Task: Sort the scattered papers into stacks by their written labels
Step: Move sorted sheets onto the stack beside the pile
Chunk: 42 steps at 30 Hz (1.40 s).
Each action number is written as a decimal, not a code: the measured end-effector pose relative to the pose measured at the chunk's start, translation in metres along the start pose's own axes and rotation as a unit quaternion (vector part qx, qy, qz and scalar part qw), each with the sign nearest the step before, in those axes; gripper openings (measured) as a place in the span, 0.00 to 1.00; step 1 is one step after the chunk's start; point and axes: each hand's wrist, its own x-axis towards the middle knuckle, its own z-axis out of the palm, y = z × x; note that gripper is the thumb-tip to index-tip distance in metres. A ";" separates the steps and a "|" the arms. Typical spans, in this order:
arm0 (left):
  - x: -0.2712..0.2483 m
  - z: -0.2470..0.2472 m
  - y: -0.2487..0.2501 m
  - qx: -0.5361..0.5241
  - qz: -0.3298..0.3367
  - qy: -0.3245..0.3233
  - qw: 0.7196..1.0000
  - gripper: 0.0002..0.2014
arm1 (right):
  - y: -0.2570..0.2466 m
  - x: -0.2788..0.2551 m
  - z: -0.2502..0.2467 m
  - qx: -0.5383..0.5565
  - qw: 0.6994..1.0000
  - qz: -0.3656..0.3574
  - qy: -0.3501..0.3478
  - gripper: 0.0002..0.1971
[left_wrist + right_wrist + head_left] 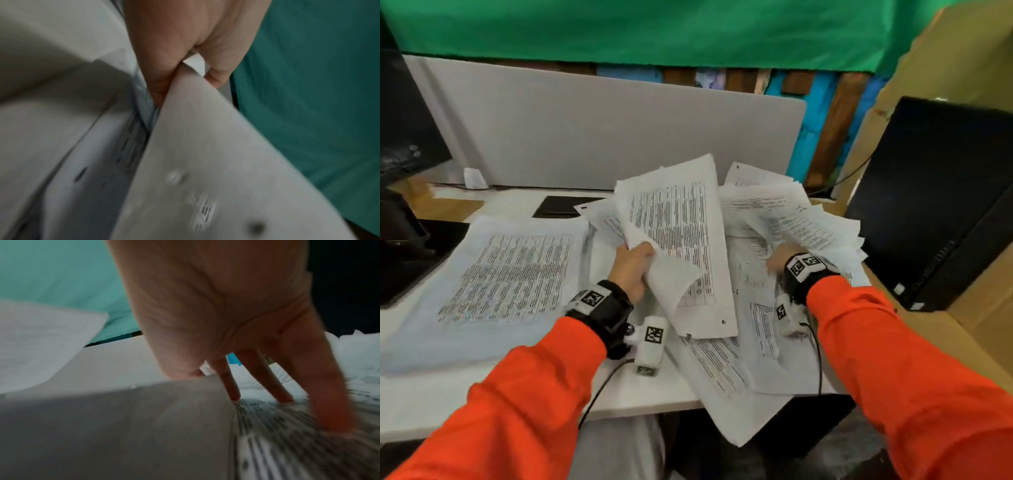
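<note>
My left hand (pixel 633 263) grips a thin bundle of printed sheets (pixel 681 222) by its near left corner, lifted and tilted above the white desk (pixel 482 404). In the left wrist view the thumb and fingers (pixel 164 73) pinch the curled paper (pixel 216 162). A flat stack of printed pages (pixel 500 281) lies to the left. My right hand (pixel 779 258) reaches into the scattered pile (pixel 801 222) at the right. The right wrist view shows its straight fingers (pixel 275 382) pressing down on a printed sheet (pixel 287 443).
A grey divider panel (pixel 602 130) stands behind the desk. A black monitor (pixel 404 137) is at the left and a black computer tower (pixel 935 192) at the right. Some sheets (pixel 729 421) overhang the front edge. A dark pad (pixel 565 205) lies at the back.
</note>
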 end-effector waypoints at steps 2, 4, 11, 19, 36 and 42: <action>0.006 0.007 -0.013 -0.009 -0.059 -0.047 0.997 0.22 | 0.008 0.014 0.003 0.089 0.996 0.002 0.005 0.12; 0.009 0.008 -0.021 0.007 -0.100 -0.098 0.990 0.27 | 0.015 0.021 0.007 0.190 0.981 0.020 -0.020 0.06; 0.024 -0.007 -0.033 0.047 -0.069 -0.054 0.995 0.30 | -0.021 -0.002 -0.017 0.169 0.965 -0.142 0.139 0.14; 0.016 -0.003 -0.035 -0.066 -0.033 -0.137 0.988 0.21 | -0.088 -0.064 -0.006 0.202 0.932 -0.223 -0.202 0.36; 0.024 -0.007 -0.044 -0.092 0.011 -0.053 0.994 0.29 | 0.061 -0.030 0.008 0.486 0.864 0.027 0.127 0.11; 0.021 -0.005 -0.043 -0.107 -0.002 -0.072 0.992 0.29 | 0.067 -0.029 0.001 0.648 0.734 0.115 0.165 0.21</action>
